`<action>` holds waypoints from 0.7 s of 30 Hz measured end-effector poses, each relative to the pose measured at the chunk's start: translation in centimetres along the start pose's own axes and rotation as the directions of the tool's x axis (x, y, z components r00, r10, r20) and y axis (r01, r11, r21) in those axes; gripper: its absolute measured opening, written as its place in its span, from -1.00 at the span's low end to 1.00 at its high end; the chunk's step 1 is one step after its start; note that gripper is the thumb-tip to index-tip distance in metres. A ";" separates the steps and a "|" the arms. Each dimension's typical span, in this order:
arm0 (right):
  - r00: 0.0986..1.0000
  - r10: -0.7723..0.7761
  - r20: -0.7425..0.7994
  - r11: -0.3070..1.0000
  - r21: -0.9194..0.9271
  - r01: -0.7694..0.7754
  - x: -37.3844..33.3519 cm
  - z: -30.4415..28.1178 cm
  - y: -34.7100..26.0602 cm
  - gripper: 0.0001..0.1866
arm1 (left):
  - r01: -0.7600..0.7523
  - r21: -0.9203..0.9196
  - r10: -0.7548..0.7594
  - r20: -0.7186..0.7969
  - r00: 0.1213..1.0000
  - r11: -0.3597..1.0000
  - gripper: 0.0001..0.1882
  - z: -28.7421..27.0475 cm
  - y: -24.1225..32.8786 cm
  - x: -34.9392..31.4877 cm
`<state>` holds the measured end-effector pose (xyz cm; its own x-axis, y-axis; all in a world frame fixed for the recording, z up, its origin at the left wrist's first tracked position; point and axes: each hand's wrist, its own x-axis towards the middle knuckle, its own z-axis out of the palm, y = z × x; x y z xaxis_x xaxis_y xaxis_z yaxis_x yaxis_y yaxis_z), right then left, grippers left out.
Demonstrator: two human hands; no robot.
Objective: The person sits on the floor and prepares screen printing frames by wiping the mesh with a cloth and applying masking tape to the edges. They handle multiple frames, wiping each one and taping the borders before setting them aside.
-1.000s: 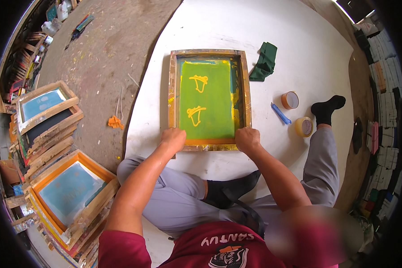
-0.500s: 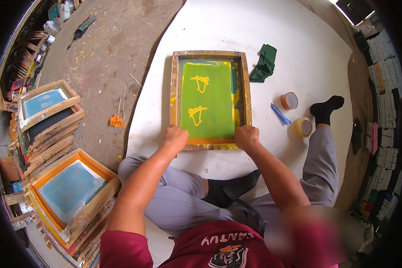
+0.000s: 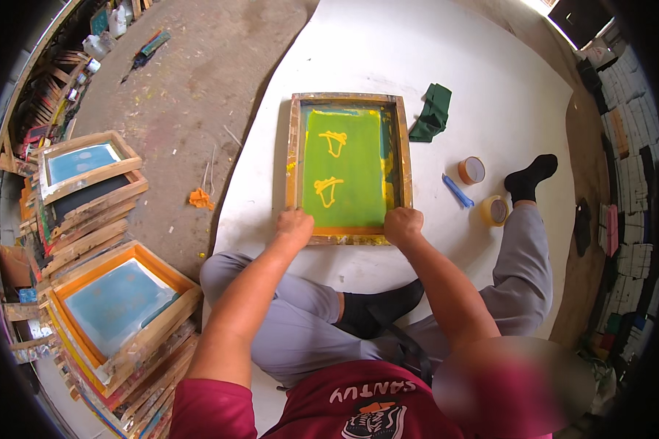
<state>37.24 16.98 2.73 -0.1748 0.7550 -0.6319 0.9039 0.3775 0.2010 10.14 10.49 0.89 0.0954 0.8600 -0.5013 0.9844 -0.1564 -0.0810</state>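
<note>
A wooden screen printing frame (image 3: 295, 146) lies in front of me on a white sheet (image 3: 256, 190). Its green mesh (image 3: 355, 164) carries two yellow outline shapes, one above the other, and yellow smears line the edges. My left hand (image 3: 295, 225) is closed round the near left corner of the frame. At the near right corner, my right hand (image 3: 403, 224) grips the frame in the same way, fingers curled over the wood. Both forearms reach straight forward.
Right of the frame lie a folded green cloth (image 3: 432, 113), a blue cutter knife (image 3: 458, 191) and two tape rolls (image 3: 471, 170). Stacked wooden screens (image 3: 117, 307) stand at my left. An orange scrap (image 3: 200, 198) rests on the bare floor. My legs (image 3: 520, 263) flank the near side.
The view has shifted slightly, so the surroundings sit a little differently in the picture. Both hands keep their grip on the frame's near corners.
</note>
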 end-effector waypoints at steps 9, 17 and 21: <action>0.997 0.052 -0.058 0.920 0.392 -0.025 -2.2 -3.4 4.4 -0.72 | -0.048 -0.011 0.047 -0.055 0.997 0.999 -0.76 0.9 -1.4 0.3; 0.807 -0.431 -0.403 0.684 0.438 0.584 -0.6 -0.4 3.0 -0.50 | -0.356 -0.443 0.261 -0.263 0.929 0.822 -0.44 -4.2 1.8 -1.7; 0.822 -0.477 -0.311 0.761 0.321 0.563 -1.9 1.2 0.0 -0.36 | -0.377 -0.383 0.359 -0.121 0.926 0.843 -0.26 -2.2 2.8 -1.2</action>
<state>38.05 14.91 3.09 -0.6963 0.6074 -0.3823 0.7150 0.5407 -0.4432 13.10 10.09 3.21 0.4591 0.7988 -0.3887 0.8510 -0.2700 0.4504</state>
